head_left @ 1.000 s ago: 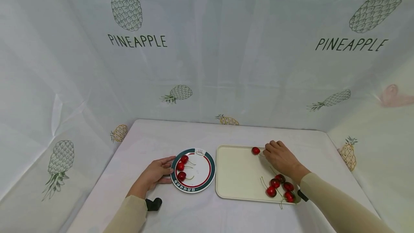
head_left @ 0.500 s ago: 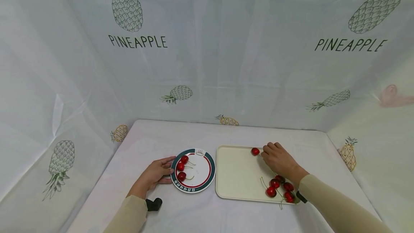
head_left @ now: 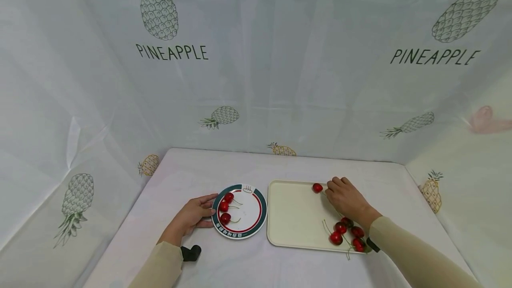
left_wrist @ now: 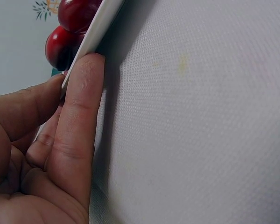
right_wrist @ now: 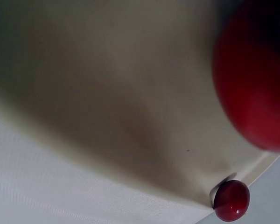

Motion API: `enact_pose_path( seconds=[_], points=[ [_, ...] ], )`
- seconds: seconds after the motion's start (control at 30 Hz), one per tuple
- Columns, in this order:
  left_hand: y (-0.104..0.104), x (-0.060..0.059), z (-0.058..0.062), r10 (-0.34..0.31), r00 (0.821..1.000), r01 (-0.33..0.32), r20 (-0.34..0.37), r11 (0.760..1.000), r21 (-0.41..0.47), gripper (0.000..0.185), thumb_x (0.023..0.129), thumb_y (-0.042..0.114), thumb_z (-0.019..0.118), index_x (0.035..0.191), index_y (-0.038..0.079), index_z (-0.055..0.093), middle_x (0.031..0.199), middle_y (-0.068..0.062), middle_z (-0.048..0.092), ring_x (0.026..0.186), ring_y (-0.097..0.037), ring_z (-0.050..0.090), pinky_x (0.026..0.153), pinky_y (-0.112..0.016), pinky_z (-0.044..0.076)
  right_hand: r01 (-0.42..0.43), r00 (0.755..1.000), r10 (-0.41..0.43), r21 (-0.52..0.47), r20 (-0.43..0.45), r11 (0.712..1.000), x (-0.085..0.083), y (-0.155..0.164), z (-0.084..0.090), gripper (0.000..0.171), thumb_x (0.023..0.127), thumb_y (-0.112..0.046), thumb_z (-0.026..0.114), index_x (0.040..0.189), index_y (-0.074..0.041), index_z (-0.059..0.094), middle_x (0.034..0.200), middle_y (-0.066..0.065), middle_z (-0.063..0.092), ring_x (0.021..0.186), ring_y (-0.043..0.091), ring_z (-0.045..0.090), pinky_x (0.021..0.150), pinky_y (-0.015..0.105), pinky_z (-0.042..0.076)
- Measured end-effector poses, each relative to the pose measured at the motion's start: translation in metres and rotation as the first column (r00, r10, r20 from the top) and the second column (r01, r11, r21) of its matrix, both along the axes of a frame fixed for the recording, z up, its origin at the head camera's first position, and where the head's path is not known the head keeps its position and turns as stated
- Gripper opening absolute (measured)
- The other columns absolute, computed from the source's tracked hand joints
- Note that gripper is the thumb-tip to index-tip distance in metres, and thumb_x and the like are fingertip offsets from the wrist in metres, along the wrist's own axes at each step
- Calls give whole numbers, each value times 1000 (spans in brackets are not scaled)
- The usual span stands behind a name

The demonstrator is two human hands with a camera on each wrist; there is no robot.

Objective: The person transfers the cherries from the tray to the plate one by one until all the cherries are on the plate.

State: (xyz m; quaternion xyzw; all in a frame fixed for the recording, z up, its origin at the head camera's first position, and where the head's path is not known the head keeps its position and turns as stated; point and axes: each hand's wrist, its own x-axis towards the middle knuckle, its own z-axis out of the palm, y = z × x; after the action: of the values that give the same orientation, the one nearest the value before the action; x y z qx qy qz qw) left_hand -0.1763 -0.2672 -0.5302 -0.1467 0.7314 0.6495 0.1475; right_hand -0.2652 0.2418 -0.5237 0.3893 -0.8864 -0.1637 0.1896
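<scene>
Seen from the head camera: right hand (head_left: 347, 199) on the cream tray (head_left: 294, 226), fingers curled at the stem of a single cherry (head_left: 318, 187) lying near the tray's far edge; whether the stem is actually pinched, impossible to tell at this size. Behind the wrist, a cluster of cherries (head_left: 347, 233) in the tray's near right corner. Left hand (head_left: 193, 214) at the left rim of the round plate (head_left: 250, 221), three cherries (head_left: 224, 208) on it.

From the left wrist: thumb and forefinger (left_wrist: 79, 135) clamped on the plate's white edge (left_wrist: 95, 35), forefinger underneath against the tablecloth (left_wrist: 200, 116), two of the plate's cherries (left_wrist: 60, 46) peeking over the rim — a grip not readable from above.

From the right wrist: no fingers in view, only the tray's pale floor (right_wrist: 107, 102), the single cherry (right_wrist: 231, 200) against the rim, and a blurred red cherry (right_wrist: 254, 84) very close to the lens.
</scene>
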Motion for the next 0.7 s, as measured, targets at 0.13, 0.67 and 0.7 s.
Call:
enact_pose_path(
  seconds=[0.13,0.67,0.7],
  points=[
    [1,0,0,0,1000,0,2,1000,1,56,99,-4,67,152,14,59,143,-20,63,91,-22,76,75,-44,67,0,1000,0,9,-1,1000,0,0,-2,19,87,-12,86,95,-7,70,97,7,61,92,26,50,82,39,50],
    [1,-1,2,-1,1000,1,14,1000,-4,57,99,-5,66,152,15,58,146,-21,60,95,-22,75,77,-44,67,-59,997,57,-41,-46,997,-2,-11,5,23,89,-16,84,100,-4,67,98,8,60,91,27,50,80,39,48],
    [0,-1,2,-1,1000,1,16,1000,-2,57,99,-5,66,152,15,58,146,-21,61,95,-22,76,77,-44,67,-66,997,63,-43,-53,997,-2,-14,6,23,88,-16,83,99,-5,67,97,8,59,91,27,49,79,39,48]
  ],
)
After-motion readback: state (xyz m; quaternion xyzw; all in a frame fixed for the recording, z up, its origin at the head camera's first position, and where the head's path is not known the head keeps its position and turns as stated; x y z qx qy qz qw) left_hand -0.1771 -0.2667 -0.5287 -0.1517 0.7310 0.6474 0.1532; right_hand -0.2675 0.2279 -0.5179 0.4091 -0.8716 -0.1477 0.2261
